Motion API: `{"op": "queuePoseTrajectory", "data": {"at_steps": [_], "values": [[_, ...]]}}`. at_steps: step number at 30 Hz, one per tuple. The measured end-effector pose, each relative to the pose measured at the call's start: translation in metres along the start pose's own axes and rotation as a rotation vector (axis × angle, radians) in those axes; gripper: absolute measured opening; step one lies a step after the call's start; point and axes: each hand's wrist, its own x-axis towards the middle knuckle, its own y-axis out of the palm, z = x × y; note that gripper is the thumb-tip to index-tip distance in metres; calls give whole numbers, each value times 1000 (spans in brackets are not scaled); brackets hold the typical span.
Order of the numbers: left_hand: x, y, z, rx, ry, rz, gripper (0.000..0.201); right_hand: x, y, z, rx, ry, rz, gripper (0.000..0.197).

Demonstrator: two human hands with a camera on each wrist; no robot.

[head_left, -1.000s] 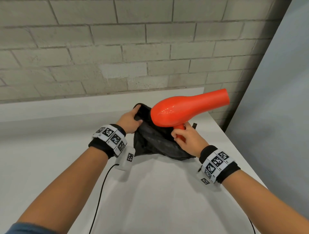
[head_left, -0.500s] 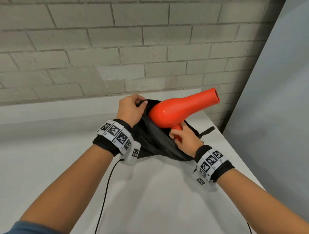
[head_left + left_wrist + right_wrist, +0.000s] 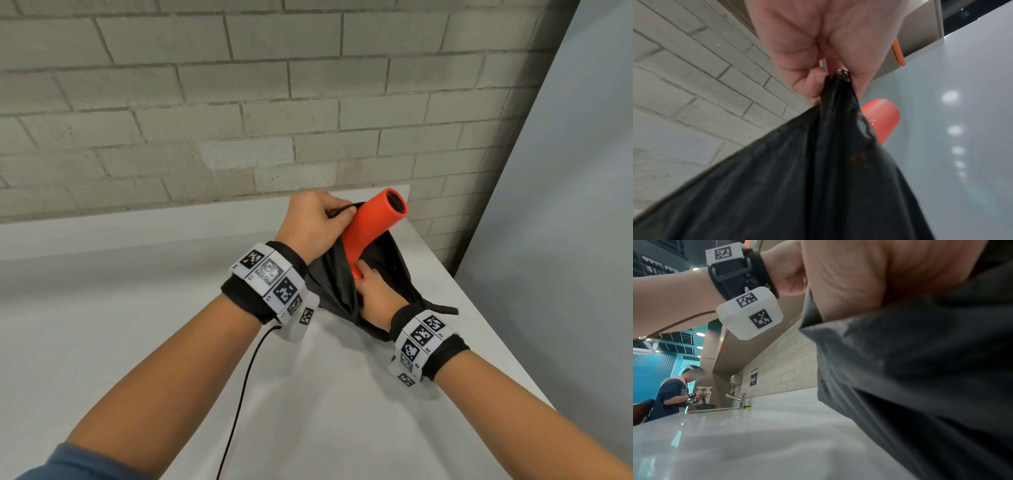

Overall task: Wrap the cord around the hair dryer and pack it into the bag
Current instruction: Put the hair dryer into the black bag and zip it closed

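Observation:
The orange hair dryer [image 3: 371, 224] stands tilted with its nozzle up and its lower body down inside the black bag [image 3: 390, 274] on the white counter. My left hand [image 3: 337, 214] pinches the bag's rim and holds it up against the dryer's barrel. In the left wrist view the left hand [image 3: 835, 76] grips bunched black bag fabric [image 3: 797, 178], with the dryer [image 3: 882, 120] behind it. My right hand [image 3: 364, 277] is inside the bag's mouth, gripping the dryer's lower end. The bag [image 3: 920, 386] hides its fingers in the right wrist view. No dryer cord shows.
The counter [image 3: 308, 411] ends at a brick wall [image 3: 239, 120] behind and at its right edge near a grey panel [image 3: 565, 240]. A thin black cable [image 3: 239, 394] hangs from my left wristband. Far left, the right wrist view shows a person [image 3: 674, 394] and a faucet [image 3: 743, 400].
The dryer has swung from lying level above the bag to nozzle-up and has sunk into the bag. My left hand has lifted the rim higher; my right hand has followed into the opening.

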Motion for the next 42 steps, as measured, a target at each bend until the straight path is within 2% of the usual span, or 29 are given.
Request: {"op": "queuePoseTrajectory", "data": {"at_steps": [4,7,9,12,15,16,18,20,24,26,29,33,36,39,41,42], "values": [[0,9,-8,-105,-15,-112,18,-6,-7,12,23,166,98,52],[0,12,-2,-256,-154,-191,18,-17,-13,21,-38,159,159,47],[-2,11,6,-331,-254,-153,19,-19,-12,22,-54,178,167,47],[-8,6,12,-389,-305,-14,26,-14,-4,17,-69,157,127,58],[-14,2,18,-373,-292,90,46,-16,-4,13,156,204,90,53],[-16,4,19,-342,-274,71,45,-18,-4,12,208,209,70,53],[-19,7,23,-306,-262,-40,32,-20,-3,10,253,231,44,65],[-19,8,30,-315,-315,-147,20,-21,-3,10,265,242,53,78],[-14,2,48,-444,-432,-289,22,-19,-3,8,293,171,66,72],[-14,-1,47,-511,-375,-282,22,-18,-4,9,277,183,89,69],[-16,-1,39,-571,-224,-202,30,-18,-1,14,273,178,111,70],[-18,2,36,-605,-153,-133,32,-20,0,19,305,183,130,69],[-20,6,38,-454,-66,-27,37,-18,8,18,224,161,118,65],[-20,7,43,-263,20,132,62,-11,18,8,241,134,91,60],[-20,7,50,-157,50,130,58,-8,19,0,368,80,76,55],[-21,6,54,-128,48,105,51,-8,17,-7,350,37,77,54]]}}
